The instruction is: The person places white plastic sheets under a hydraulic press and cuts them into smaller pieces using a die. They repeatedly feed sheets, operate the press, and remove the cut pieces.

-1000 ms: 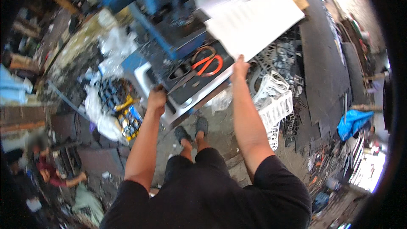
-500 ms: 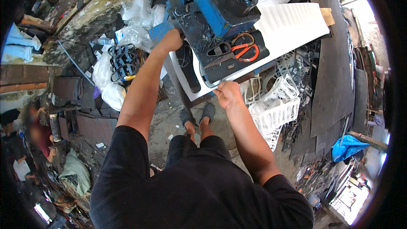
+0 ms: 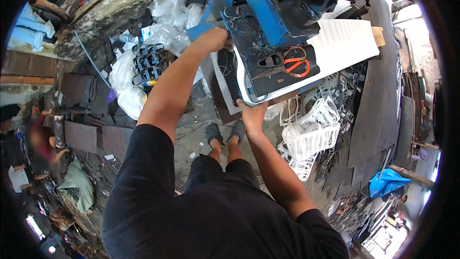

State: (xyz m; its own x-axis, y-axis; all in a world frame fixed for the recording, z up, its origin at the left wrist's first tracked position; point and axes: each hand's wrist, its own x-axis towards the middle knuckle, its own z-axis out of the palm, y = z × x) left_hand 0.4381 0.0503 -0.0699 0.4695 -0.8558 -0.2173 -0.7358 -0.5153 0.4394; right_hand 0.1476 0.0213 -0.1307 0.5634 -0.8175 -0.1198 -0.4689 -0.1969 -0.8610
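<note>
My left hand [image 3: 214, 40] is closed at the far end of a curved whitish band [image 3: 241, 74], its fingertips partly hidden. With the thumb on top, my right hand [image 3: 252, 113] grips the band's near end. The band stands along the left edge of a black plate [image 3: 245, 33] and looks like part of a sole outline. Beneath lies a white foam-like sheet [image 3: 347, 43] with a dark elongated opening beside the band. Scissors with orange handles [image 3: 294, 62] rest on a black pad [image 3: 311, 64] on the plate.
A blue machine frame [image 3: 249, 2] rises over the plate. White cut-out scraps [image 3: 311, 136] are heaped at the right, beside large dark sheets [image 3: 371, 110]. Plastic bags [image 3: 170, 14] and black strap-like pieces [image 3: 148, 62] lie at the left. Another person [image 3: 43, 136] is at far left.
The view has shifted, so the bench appears farther right and lower. Relative to the plate, my right hand has moved left, and more of the curved band shows beside the plate.
</note>
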